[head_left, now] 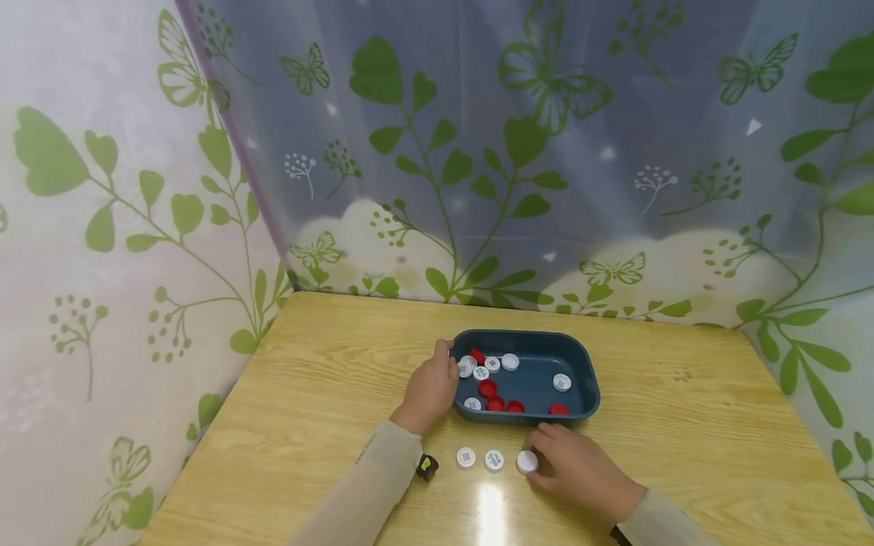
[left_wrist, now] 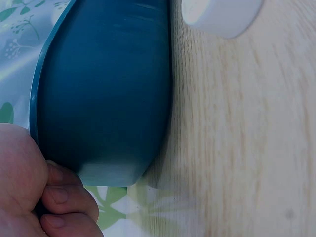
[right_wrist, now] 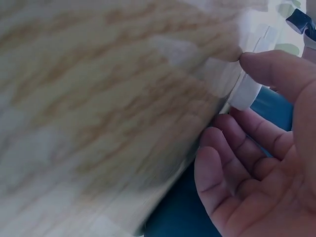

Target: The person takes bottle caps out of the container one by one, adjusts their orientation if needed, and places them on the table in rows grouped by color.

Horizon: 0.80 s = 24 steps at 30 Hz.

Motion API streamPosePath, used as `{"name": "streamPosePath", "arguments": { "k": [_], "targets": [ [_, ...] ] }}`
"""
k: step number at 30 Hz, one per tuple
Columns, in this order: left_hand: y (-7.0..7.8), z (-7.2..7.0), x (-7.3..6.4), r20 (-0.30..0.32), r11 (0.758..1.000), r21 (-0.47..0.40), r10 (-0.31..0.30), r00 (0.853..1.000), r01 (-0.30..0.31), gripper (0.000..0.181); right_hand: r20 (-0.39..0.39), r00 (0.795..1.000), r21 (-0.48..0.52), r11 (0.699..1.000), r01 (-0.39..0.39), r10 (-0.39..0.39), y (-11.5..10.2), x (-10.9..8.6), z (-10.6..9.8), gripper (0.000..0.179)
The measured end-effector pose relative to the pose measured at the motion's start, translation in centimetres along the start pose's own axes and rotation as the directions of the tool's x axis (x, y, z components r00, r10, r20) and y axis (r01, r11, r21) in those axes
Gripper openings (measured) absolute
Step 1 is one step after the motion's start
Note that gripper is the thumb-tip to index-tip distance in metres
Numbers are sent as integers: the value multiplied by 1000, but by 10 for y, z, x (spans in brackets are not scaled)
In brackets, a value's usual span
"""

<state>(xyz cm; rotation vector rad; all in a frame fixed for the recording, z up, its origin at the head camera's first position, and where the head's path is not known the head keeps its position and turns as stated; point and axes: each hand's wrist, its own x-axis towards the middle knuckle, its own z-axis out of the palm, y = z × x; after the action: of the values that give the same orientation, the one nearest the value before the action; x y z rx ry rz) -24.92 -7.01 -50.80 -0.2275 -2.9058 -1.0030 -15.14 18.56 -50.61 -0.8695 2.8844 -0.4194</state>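
Note:
A dark blue rectangular tray [head_left: 539, 416] stands on the table. At its left end my left hand [head_left: 432, 387] grips the rim, and the left wrist view shows its fingers [left_wrist: 69, 200] curled at the tray wall [left_wrist: 103, 94]. In front of the tray, my right hand [head_left: 580, 470] pinches a white bottle cap [head_left: 526, 462] against the tabletop between thumb and fingers. That same cap [right_wrist: 245, 92] shows at the fingertips in the right wrist view. To its left lie two more white caps, one with a square mark [head_left: 466, 457] and one with blue-green print [head_left: 494, 459].
Inside the tray are several white caps [head_left: 510, 362] and several red caps [head_left: 487, 388], mostly toward the left side. Bare wooden tabletop [head_left: 683, 417] extends to the right. Patterned cloth [head_left: 451, 152] hangs behind the table and on both sides.

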Motion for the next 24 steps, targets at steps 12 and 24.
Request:
{"name": "streamPosePath", "arguments": {
  "k": [12,24],
  "targets": [
    [1,-2,0,11,1000,-17,-1,1000,1,36,-17,999,18,999,27,-27,5,-1,4,20],
    [-1,1,-1,-11,1000,-12,16,1000,-16,35,-88,984,-19,988,151,-152,-1,-2,-38,24]
  ]
}}
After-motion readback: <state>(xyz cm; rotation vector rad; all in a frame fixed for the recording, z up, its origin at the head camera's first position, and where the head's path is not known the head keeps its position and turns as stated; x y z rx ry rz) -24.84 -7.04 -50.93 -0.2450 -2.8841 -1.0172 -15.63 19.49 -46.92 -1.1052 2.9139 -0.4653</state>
